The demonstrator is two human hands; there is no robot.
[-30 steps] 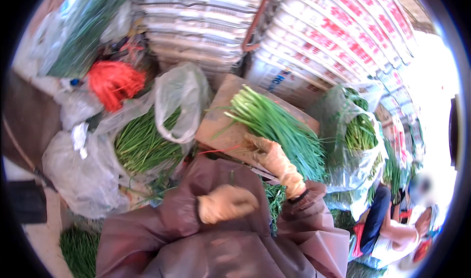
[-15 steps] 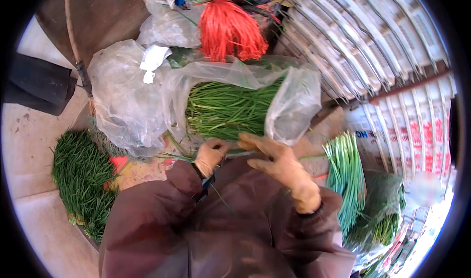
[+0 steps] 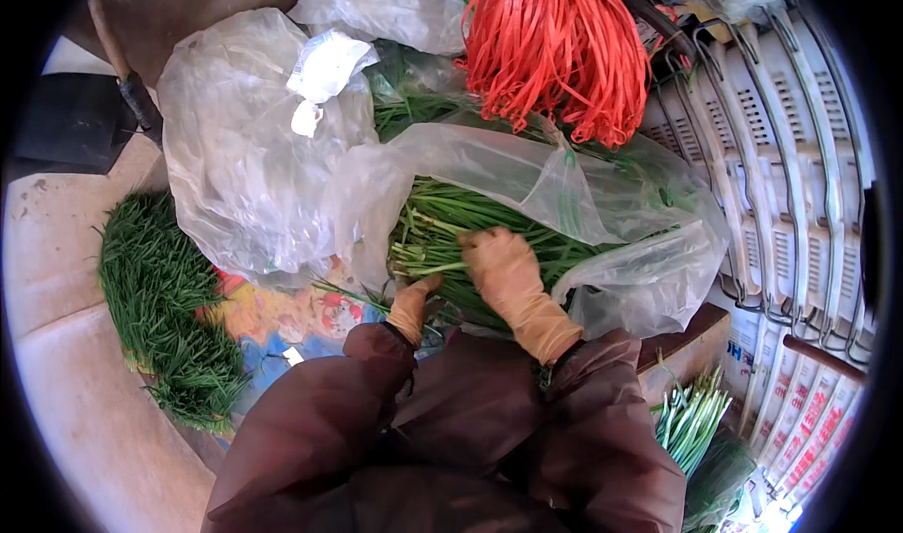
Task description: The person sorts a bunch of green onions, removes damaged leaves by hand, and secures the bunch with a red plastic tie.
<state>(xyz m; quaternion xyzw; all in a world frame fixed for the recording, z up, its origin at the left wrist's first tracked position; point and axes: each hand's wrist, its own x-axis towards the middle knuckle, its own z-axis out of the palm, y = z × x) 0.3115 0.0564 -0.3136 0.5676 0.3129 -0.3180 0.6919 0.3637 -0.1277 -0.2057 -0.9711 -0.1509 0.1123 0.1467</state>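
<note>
Long green chives (image 3: 442, 204) lie in an opened clear plastic bag (image 3: 640, 270) in front of me. My right hand (image 3: 508, 274), in a tan glove, reaches into the bag from above, its fingers curled down round some of the stalks. At the pale cut ends, my left hand (image 3: 410, 309), gloved alike, rests by the bag's near edge. One of its digits lies against the stalks. Its other fingers are curled in and mostly hidden, so what they hold does not show. A few loose stalks (image 3: 353, 293) stick out left of that hand.
A dark green pile of chives (image 3: 165, 298) lies at left. Another bulging plastic bag (image 3: 263, 157) stands beside the opened one. Red strips (image 3: 555, 53) hang in a bunch beyond. White crates (image 3: 790, 157) line the right, with a pale-stemmed bundle (image 3: 691, 420) near them.
My right hand, spread apart in front of the bag before, has moved in onto the chives and closed. My left hand stays near the cut ends. The view has shifted closer.
</note>
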